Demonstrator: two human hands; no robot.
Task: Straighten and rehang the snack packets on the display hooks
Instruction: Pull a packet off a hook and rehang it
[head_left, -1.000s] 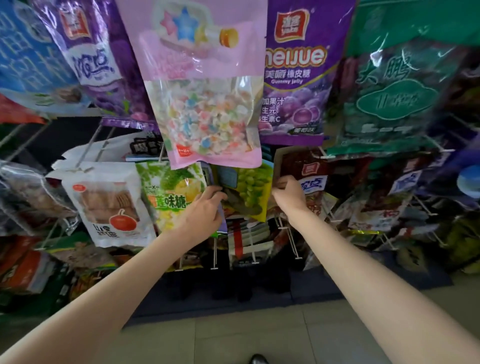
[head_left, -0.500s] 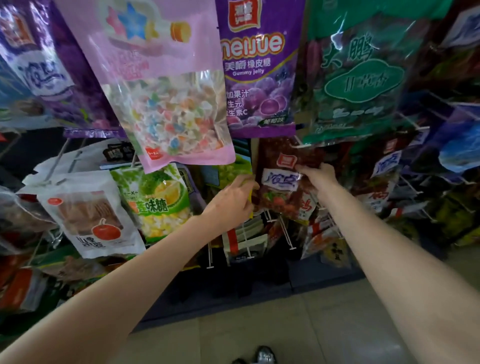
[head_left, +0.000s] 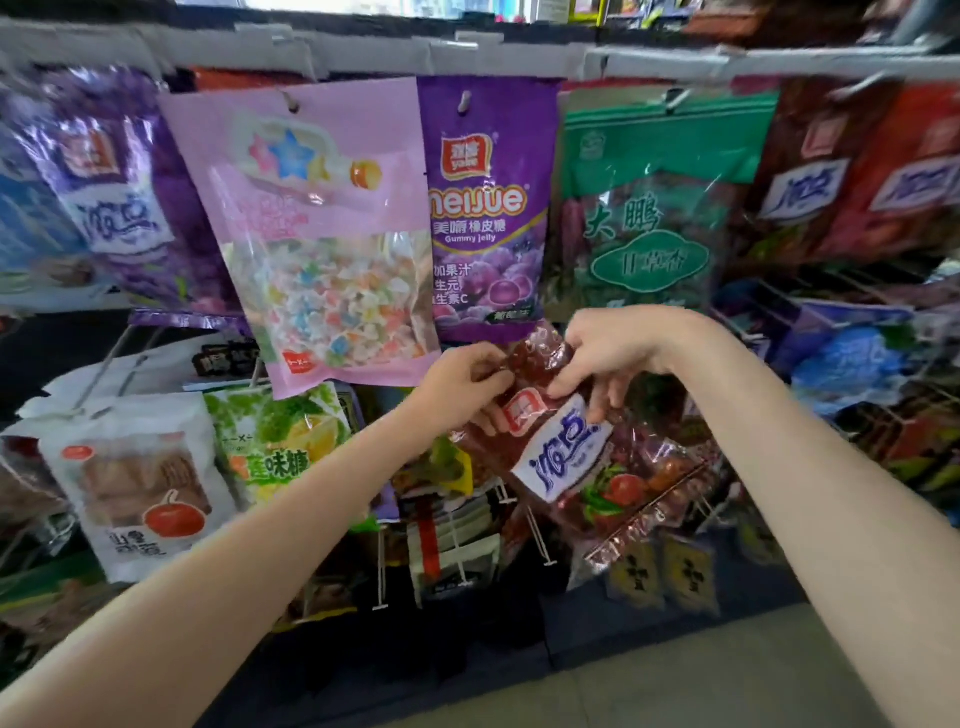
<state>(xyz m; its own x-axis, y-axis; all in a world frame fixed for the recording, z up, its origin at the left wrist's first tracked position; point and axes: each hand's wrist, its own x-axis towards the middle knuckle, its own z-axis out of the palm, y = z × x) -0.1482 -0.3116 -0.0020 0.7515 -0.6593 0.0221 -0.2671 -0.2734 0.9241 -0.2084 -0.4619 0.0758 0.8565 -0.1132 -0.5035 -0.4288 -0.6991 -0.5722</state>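
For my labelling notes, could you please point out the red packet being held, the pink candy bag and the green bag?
red packet (head_left: 566, 457): head view, on its white label.
pink candy bag (head_left: 332, 306): head view, on its clear window.
green bag (head_left: 649, 260): head view, on its oval label.

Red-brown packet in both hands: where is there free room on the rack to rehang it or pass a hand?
Both hands, left hand and right hand, grip the red-brown packet. The only open gap is the dark space left of the pink candy bag, above the white packet. Everywhere else is crowded.
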